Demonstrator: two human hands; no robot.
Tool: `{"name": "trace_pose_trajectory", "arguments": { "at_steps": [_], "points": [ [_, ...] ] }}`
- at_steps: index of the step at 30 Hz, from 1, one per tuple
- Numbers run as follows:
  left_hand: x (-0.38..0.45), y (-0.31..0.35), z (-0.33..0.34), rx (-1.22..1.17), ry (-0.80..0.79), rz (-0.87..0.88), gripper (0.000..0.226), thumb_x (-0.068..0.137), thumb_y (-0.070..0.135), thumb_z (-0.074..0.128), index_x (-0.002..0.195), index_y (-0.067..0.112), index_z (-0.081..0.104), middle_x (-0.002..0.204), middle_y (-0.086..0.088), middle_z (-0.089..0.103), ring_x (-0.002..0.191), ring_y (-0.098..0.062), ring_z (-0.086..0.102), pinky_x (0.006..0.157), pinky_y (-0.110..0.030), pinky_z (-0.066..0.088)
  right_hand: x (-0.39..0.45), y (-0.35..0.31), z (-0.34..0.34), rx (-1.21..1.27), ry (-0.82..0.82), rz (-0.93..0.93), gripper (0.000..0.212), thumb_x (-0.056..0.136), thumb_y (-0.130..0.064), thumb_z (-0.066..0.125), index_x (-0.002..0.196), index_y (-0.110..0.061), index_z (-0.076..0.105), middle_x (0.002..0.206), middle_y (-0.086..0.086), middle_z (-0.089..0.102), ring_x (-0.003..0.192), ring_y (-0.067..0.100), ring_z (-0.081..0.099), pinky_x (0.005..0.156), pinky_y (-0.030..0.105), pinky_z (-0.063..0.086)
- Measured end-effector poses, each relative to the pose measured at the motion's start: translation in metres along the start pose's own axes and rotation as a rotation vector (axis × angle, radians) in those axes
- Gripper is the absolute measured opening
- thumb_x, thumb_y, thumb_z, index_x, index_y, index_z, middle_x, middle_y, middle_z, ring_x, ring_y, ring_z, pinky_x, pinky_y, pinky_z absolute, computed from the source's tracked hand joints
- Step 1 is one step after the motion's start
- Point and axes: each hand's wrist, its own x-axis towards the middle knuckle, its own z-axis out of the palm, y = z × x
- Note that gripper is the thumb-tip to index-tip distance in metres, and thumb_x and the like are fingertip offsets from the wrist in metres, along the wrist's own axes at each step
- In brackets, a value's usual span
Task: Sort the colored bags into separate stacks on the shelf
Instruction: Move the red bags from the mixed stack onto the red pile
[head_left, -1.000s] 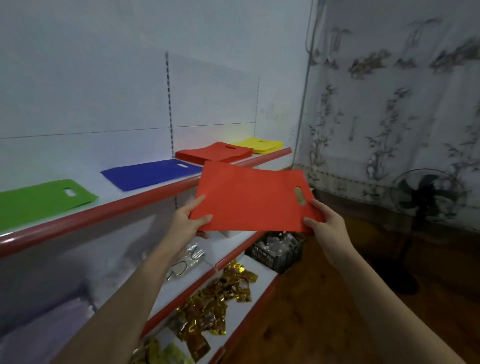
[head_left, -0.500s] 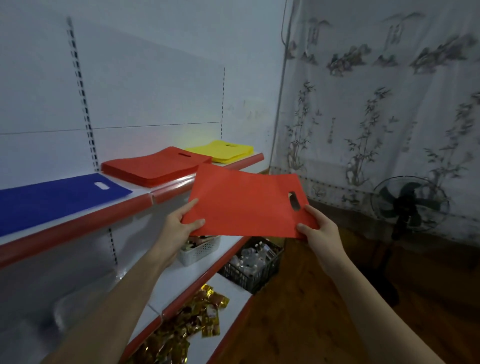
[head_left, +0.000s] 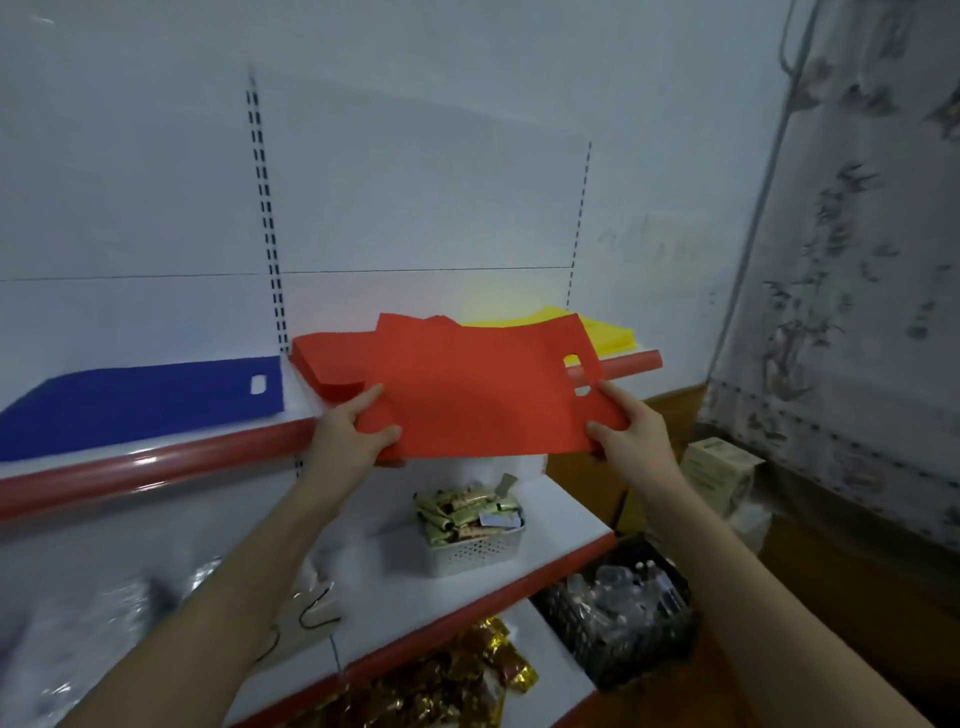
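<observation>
I hold a flat red bag (head_left: 483, 395) with a cut-out handle by its near edge. My left hand (head_left: 353, 436) pinches its left corner and my right hand (head_left: 631, 434) pinches its right corner. The bag hovers over the red stack (head_left: 327, 358) on the top shelf (head_left: 156, 462) and hides most of it. A blue bag (head_left: 145, 402) lies flat to the left of the red stack. Behind the held bag, at the shelf's right end, a yellow stack (head_left: 605, 332) peeks out.
The lower shelf carries a white basket (head_left: 475, 548) of gold-wrapped packets. Below it sit a black crate (head_left: 623, 613) of small bottles and loose gold packets (head_left: 457, 675). A cardboard box (head_left: 719, 475) stands by the patterned curtain (head_left: 857, 312) on the right.
Both hands have carried the red bag up and forward from in front of the shelf edge to over the red stack. The view has swung right; the green bag is out of sight.
</observation>
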Motion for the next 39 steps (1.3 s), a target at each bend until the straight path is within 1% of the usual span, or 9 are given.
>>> {"name": "trace_pose_trajectory", "arguments": {
  "at_steps": [6, 10, 15, 18, 20, 23, 25, 29, 39],
  "points": [
    [0.055, 0.015, -0.02, 0.278, 0.223, -0.047, 0.065, 0.084, 0.007, 0.071, 0.144, 0.009, 0.045, 0.138, -0.009, 0.054, 0.105, -0.013, 0.053, 0.09, -0.023, 0.042, 0.098, -0.009, 0.064, -0.064, -0.156, -0.037, 0.055, 0.088, 0.008, 0.058, 0.14, -0.009, 0.05, 0.096, 0.01, 0.066, 0.056, 0.017, 0.057, 0.047, 0.021, 0.052],
    [0.101, 0.006, -0.035, 0.406, 0.279, -0.103, 0.067, 0.083, 0.019, 0.074, 0.143, 0.011, 0.046, 0.139, -0.01, 0.054, 0.115, -0.022, 0.059, 0.099, -0.033, 0.047, 0.163, -0.015, 0.104, -0.136, -0.181, -0.078, 0.047, 0.082, 0.009, 0.061, 0.126, -0.006, 0.062, 0.066, 0.003, 0.063, 0.049, 0.018, 0.054, 0.06, 0.037, 0.053],
    [0.143, -0.006, -0.039, 0.627, 0.19, -0.22, 0.06, 0.088, 0.028, 0.069, 0.139, 0.004, 0.049, 0.133, -0.011, 0.058, 0.113, -0.024, 0.058, 0.092, -0.029, 0.044, 0.229, -0.013, 0.148, -0.375, -0.273, -0.153, 0.038, 0.079, 0.001, 0.068, 0.117, -0.002, 0.068, 0.092, 0.013, 0.07, 0.079, 0.025, 0.065, 0.082, 0.038, 0.055],
    [0.162, -0.014, -0.037, 0.734, 0.095, -0.294, 0.039, 0.089, 0.035, 0.066, 0.117, 0.007, 0.062, 0.107, -0.008, 0.062, 0.094, -0.019, 0.059, 0.077, -0.027, 0.048, 0.256, -0.008, 0.164, -0.59, -0.34, -0.189, 0.024, 0.08, -0.011, 0.069, 0.101, 0.001, 0.073, 0.092, 0.02, 0.071, 0.088, 0.032, 0.066, 0.08, 0.041, 0.054],
    [0.168, -0.019, -0.034, 0.815, 0.064, -0.321, 0.023, 0.09, 0.04, 0.063, 0.093, 0.017, 0.059, 0.103, -0.006, 0.061, 0.097, -0.021, 0.06, 0.086, -0.032, 0.05, 0.267, -0.002, 0.172, -0.764, -0.404, -0.184, 0.029, 0.084, -0.023, 0.067, 0.102, 0.0, 0.071, 0.101, 0.021, 0.069, 0.098, 0.035, 0.062, 0.082, 0.039, 0.051],
    [0.169, -0.021, -0.024, 0.919, 0.031, -0.341, 0.034, 0.094, 0.044, 0.056, 0.113, 0.016, 0.057, 0.128, -0.014, 0.057, 0.117, -0.027, 0.054, 0.099, -0.033, 0.042, 0.273, 0.004, 0.176, -0.979, -0.436, -0.173, 0.037, 0.087, -0.033, 0.062, 0.117, -0.012, 0.063, 0.127, 0.014, 0.052, 0.124, 0.036, 0.042, 0.095, 0.042, 0.041],
    [0.168, -0.023, -0.019, 0.919, 0.063, -0.329, 0.052, 0.095, 0.046, 0.053, 0.134, 0.011, 0.05, 0.142, -0.015, 0.046, 0.129, -0.03, 0.045, 0.105, -0.037, 0.037, 0.275, 0.002, 0.175, -0.944, -0.381, -0.232, 0.036, 0.092, -0.035, 0.058, 0.121, -0.014, 0.061, 0.128, 0.014, 0.046, 0.127, 0.037, 0.035, 0.099, 0.047, 0.038],
    [0.156, -0.015, -0.012, 0.947, 0.216, -0.295, 0.062, 0.096, 0.046, 0.049, 0.147, 0.013, 0.037, 0.153, -0.012, 0.032, 0.141, -0.035, 0.023, 0.111, -0.046, 0.029, 0.263, -0.013, 0.176, -0.623, -0.4, -0.413, 0.024, 0.09, -0.018, 0.06, 0.11, -0.009, 0.068, 0.114, 0.015, 0.063, 0.112, 0.034, 0.056, 0.089, 0.037, 0.045],
    [0.045, 0.02, 0.008, 1.128, 0.506, -0.267, 0.028, 0.092, 0.037, 0.053, 0.114, 0.025, 0.067, 0.113, 0.0, 0.065, 0.111, -0.023, 0.052, 0.091, -0.039, 0.046, 0.149, -0.034, 0.18, -0.225, -0.979, -0.548, 0.016, 0.093, -0.018, 0.057, 0.083, -0.014, 0.068, 0.071, -0.001, 0.069, 0.053, 0.001, 0.057, 0.055, 0.019, 0.043]
  ]
}}
